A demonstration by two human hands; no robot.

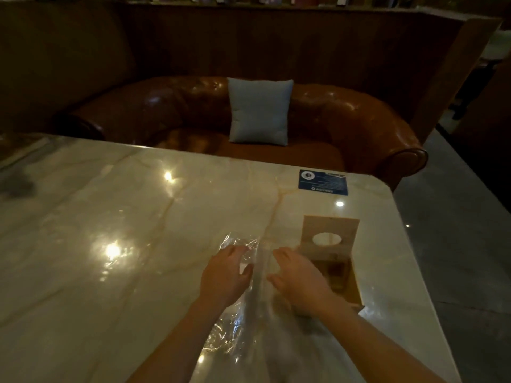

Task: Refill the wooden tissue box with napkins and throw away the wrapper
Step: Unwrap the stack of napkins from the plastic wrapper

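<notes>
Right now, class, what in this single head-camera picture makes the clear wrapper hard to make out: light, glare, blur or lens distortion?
Head view: the room is dim; bright lamp glare spots sit on the marble table; the clear wrapper shows only by its glints and is smeared by blur between the left hand and right hand; the wide lens bows the table edges.

A single head-worn wide-angle view looks forward and steeply down from close above the glossy pale marble table [110,217], which fills the frame's lower half; the brown leather sofa [345,117] crosses the upper middle.
</notes>
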